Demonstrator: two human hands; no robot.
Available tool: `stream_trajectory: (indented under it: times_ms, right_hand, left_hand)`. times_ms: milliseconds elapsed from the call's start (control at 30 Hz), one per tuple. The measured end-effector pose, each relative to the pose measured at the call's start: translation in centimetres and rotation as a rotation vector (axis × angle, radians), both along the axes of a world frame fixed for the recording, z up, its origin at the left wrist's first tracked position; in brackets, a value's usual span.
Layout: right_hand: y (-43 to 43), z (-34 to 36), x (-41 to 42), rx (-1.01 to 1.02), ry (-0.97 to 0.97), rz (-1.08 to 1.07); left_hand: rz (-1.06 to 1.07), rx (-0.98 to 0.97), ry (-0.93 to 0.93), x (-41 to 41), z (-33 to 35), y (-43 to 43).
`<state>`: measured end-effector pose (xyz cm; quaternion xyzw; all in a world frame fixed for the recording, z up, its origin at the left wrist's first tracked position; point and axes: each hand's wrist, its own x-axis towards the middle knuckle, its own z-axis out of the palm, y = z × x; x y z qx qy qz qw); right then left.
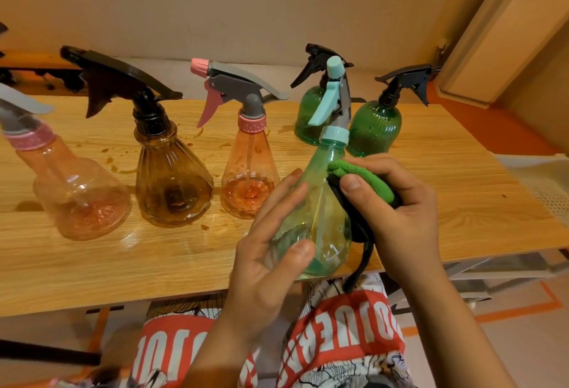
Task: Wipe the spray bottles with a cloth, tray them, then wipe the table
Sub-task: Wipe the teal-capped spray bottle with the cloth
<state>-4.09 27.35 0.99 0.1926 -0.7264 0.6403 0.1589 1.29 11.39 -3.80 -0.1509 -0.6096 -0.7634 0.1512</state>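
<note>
My left hand grips a clear light-green spray bottle with a pale blue trigger head, held tilted above the table's front edge. My right hand presses a folded green and black cloth against the bottle's right shoulder. Standing on the wooden table are a pink bottle at far left, a brown bottle with a black head, a pink bottle with a grey and pink head, and two dark green bottles at the back right.
Small brown liquid spots dot the table around the brown and pink bottles. A white perforated tray or basket sits at the right edge of the table. My patterned shorts show below the table edge. A wall stands behind.
</note>
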Motion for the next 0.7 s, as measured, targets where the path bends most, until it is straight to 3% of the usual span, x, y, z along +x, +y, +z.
stream_trajectory:
  times_ms: [200, 500, 700]
  right_hand:
    - [0.2, -0.2, 0.1, -0.043, -0.008, 0.001]
    - [0.4, 0.6, -0.4, 0.011, -0.06, -0.018]
    - [0.3, 1.7, -0.1, 0.24, 0.152, -0.025]
  left_hand:
    - [-0.111, 0.12, -0.13, 0.0, -0.6, -0.1]
    - [-0.062, 0.086, -0.177, -0.1, -0.8, -0.1]
    - [-0.022, 0.107, -0.177, 0.1, -0.6, 0.3]
